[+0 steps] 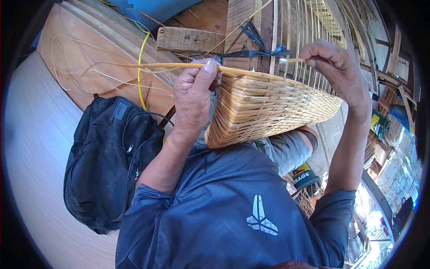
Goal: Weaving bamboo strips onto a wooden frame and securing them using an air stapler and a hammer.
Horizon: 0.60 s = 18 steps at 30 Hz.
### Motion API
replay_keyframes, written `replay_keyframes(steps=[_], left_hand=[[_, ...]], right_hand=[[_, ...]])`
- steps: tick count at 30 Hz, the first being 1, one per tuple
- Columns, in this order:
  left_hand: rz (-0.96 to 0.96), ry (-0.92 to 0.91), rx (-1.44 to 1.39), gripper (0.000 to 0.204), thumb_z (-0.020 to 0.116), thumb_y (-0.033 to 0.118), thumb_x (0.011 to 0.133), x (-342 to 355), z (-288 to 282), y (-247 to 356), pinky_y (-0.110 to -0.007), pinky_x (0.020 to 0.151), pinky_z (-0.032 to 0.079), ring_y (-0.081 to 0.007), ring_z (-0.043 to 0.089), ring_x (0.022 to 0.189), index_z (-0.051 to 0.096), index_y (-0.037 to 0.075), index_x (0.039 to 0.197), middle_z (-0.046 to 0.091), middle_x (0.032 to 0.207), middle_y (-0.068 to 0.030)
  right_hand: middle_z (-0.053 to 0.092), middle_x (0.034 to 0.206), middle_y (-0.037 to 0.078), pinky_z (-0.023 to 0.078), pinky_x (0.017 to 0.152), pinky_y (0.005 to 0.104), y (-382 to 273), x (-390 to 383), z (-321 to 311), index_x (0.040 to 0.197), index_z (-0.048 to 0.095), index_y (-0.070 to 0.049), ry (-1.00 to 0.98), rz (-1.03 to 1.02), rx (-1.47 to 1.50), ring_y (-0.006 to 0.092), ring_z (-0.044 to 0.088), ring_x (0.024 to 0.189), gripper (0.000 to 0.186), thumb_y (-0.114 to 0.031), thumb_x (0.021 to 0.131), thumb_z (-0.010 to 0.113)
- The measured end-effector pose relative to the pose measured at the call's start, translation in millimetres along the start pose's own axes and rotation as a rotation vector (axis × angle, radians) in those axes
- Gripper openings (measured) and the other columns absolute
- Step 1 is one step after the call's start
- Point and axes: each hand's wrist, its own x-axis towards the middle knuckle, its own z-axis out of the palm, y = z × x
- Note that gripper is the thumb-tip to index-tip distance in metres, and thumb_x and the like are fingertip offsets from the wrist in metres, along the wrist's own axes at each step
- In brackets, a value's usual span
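Note:
A woven cane basket rests against my lap, its tan wall running from a near left corner toward the right. My left hand is closed at that corner's rim, thumb and fingers pinching a flat cane strip, whose thin tail trails off to the left. Above the basket's right part, my right hand is raised with thumb and forefinger pinched on a short, pale strip end. Thin upright stakes stand behind the rim near it. A dark blue plastic tie is knotted across the stakes.
A black mesh bag lies at my left on a pale board. Beyond the basket is a wooden block, with a yellow cord to its left. A dark green can stands right of my knee.

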Motion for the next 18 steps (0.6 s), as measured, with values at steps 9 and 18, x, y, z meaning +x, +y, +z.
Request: replay_keyframes(steps=[9, 18], left_hand=[[-0.075, 0.052, -0.139, 0.012, 0.055, 0.015, 0.091, 3.4, -0.2, -12.3, -0.023, 0.065, 0.041, -0.0089, 0.050, 0.068, 0.060, 0.005, 0.087, 0.055, 0.074, 0.0000], [-0.082, 0.123, -0.173, 0.013, 0.054, 0.014, 0.092, 4.5, 1.2, -28.8, -0.026, 0.069, 0.052, -0.0122, 0.061, 0.073, 0.060, 0.004, 0.087, 0.063, 0.081, -0.0041]], right_hand=[[0.060, 0.088, -0.001, 0.041, 0.067, 0.0188, -13.0, -36.0, 45.5, 0.100, 0.063, 0.000, 0.426, 0.134, 0.397, 0.0052, 0.052, 0.078, 0.015, -0.001, 0.086, 0.056], [0.056, 0.075, -0.001, 0.041, 0.059, 0.0208, -35.7, 3.1, 98.6, 0.094, 0.061, -0.001, 0.560, -0.085, 0.201, 0.0064, 0.049, 0.067, 0.013, -0.010, 0.085, 0.062]])
